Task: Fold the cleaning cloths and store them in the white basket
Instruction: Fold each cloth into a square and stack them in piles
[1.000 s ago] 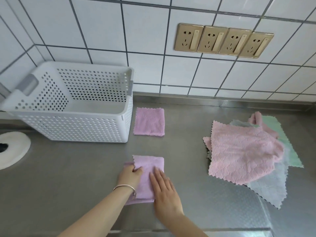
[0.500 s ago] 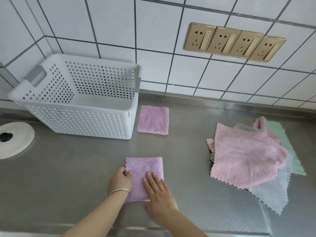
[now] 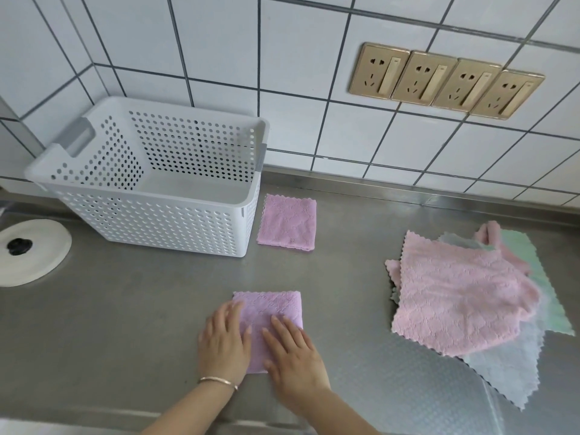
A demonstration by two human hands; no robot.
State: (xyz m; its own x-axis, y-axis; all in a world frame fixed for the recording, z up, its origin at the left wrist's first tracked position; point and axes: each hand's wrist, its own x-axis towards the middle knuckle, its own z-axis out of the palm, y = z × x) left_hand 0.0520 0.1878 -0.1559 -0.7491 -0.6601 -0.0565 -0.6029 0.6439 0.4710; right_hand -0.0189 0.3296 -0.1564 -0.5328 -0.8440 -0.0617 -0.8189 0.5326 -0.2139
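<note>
Hidden: the near edge of the folded purple cloth [image 3: 276, 312] is lying under both hands, so its near corners are not showing; both forearms are running off the bottom of the frame.
Hard to tell: how many cloths are making up the loose pile [image 3: 464, 306], since only edges of the lower ones are peeking out.
Left hand [image 3: 224, 340]: lying flat on the cloth's left side, fingers straight and together, pressing down and gripping nothing; a thin metal bracelet [image 3: 218, 380] is sitting on the wrist.
Right hand [image 3: 293, 353]: lying flat on the cloth's near right part, fingers straight and slightly spread, gripping nothing.
Second purple cloth [image 3: 287, 222]: sitting folded square just beside the basket's right wall, plush and scallop-edged.
White basket [image 3: 150, 215]: standing at the back left against the tiled wall [image 3: 219, 42], perforated plastic with grey handles; nothing is showing inside.
Pile: a fuzzy pink cloth is lying on top, with pale blue and green zigzag-edged cloths underneath.
Counter [image 3: 125, 309]: brushed steel, an embossed pattern showing at the right.
White disc [image 3: 31, 249]: lying at the left edge, partly cut off.
Sockets [image 3: 445, 80]: four gold-coloured plates are sitting in a row.
</note>
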